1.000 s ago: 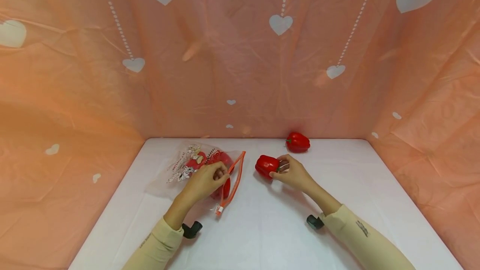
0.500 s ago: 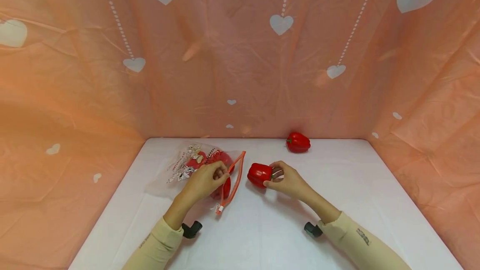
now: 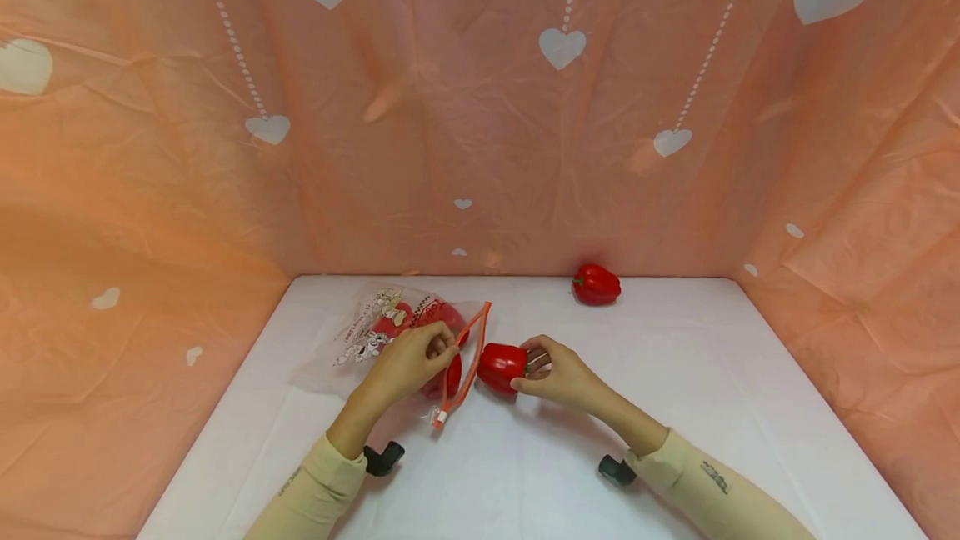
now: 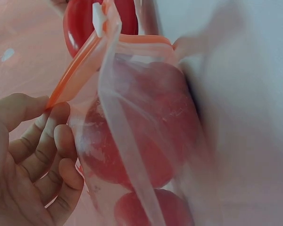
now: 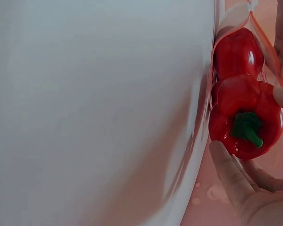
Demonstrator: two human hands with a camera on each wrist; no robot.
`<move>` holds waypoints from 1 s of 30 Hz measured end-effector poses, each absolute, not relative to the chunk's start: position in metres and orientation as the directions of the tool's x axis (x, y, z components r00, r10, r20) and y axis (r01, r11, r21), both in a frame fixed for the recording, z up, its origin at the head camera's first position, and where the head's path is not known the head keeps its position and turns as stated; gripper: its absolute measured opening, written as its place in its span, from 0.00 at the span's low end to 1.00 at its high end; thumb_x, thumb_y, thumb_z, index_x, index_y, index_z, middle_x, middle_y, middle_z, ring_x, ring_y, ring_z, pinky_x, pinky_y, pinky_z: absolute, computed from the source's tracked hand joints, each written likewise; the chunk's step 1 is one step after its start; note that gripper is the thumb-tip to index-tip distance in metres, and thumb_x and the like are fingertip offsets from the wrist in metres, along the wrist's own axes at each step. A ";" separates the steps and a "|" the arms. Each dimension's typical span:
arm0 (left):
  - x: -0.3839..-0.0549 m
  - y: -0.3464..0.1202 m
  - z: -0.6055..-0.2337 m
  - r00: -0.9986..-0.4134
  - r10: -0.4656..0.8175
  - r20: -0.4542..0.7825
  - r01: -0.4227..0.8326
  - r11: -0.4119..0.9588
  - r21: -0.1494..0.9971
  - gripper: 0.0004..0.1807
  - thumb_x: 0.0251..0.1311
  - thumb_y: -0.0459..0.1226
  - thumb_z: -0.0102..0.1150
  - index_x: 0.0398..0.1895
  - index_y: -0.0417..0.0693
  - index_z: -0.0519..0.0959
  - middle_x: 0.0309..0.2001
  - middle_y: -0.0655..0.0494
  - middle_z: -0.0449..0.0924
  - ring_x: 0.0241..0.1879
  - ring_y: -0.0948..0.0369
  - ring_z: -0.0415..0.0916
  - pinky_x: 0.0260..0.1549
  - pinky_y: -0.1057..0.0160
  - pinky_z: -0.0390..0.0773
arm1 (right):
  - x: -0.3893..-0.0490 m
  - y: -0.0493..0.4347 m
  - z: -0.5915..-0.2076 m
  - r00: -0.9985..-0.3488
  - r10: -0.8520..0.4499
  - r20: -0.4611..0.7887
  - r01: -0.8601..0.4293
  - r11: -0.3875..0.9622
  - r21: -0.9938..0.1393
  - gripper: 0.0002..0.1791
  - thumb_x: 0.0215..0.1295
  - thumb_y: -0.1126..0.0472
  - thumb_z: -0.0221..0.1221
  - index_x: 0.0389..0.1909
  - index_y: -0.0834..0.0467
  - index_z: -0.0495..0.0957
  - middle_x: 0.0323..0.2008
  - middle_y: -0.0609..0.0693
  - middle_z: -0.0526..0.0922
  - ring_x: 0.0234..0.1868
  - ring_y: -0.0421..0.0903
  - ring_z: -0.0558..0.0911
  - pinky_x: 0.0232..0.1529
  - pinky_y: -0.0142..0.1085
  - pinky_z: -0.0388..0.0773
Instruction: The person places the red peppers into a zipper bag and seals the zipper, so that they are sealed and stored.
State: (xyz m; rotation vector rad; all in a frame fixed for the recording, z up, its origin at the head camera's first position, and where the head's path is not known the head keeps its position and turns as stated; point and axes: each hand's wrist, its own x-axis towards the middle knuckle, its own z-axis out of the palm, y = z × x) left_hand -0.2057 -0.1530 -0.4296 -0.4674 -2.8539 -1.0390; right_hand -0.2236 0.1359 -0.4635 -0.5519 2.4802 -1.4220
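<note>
My left hand (image 3: 415, 358) pinches the orange zip edge of a clear printed zip bag (image 3: 360, 340), holding its mouth apart on the right side. Inside the bag lie several red bell peppers, seen through the film in the left wrist view, one large pepper (image 4: 141, 127) nearest the mouth. My right hand (image 3: 562, 373) grips another red bell pepper (image 3: 501, 367) by its stem end, thumb on one side and fingers on the other. Its blunt end is right at the bag's orange opening. In the right wrist view its green stem (image 5: 247, 128) faces the camera.
One more red bell pepper (image 3: 597, 285) lies at the back of the white table (image 3: 675, 357), right of centre. An orange curtain (image 3: 480, 148) with white hearts stands behind and at both sides. A dark wrist camera mount (image 3: 384, 458) sits by each sleeve.
My right hand has carried its bell pepper left and toward me, up to the bag's mouth. The left hand and the bag have stayed in place.
</note>
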 end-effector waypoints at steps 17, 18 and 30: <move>-0.206 -0.154 -0.431 -0.949 0.266 0.169 0.312 0.716 0.624 0.04 0.71 0.39 0.69 0.39 0.55 0.82 0.29 0.67 0.80 0.29 0.65 0.74 0.28 0.65 0.75 | -0.219 0.120 -0.465 -0.878 -0.478 0.001 -0.229 0.420 -0.878 0.31 0.60 0.63 0.77 0.60 0.67 0.75 0.47 0.57 0.85 0.44 0.49 0.88 0.48 0.42 0.88; -0.206 -0.154 -0.432 -0.948 0.268 0.170 0.314 0.715 0.625 0.04 0.71 0.39 0.69 0.39 0.55 0.82 0.29 0.67 0.80 0.29 0.65 0.74 0.28 0.65 0.76 | -0.219 0.120 -0.465 -0.879 -0.477 0.000 -0.229 0.423 -0.877 0.31 0.60 0.63 0.77 0.60 0.67 0.75 0.47 0.57 0.85 0.43 0.49 0.88 0.48 0.42 0.88; -0.207 -0.153 -0.433 -0.952 0.261 0.159 0.302 0.717 0.628 0.03 0.71 0.38 0.69 0.40 0.54 0.82 0.30 0.66 0.81 0.30 0.65 0.74 0.29 0.65 0.77 | -0.219 0.112 -0.469 -0.873 -0.489 -0.009 -0.220 0.409 -0.886 0.30 0.61 0.63 0.77 0.61 0.67 0.75 0.47 0.58 0.85 0.45 0.49 0.87 0.49 0.43 0.88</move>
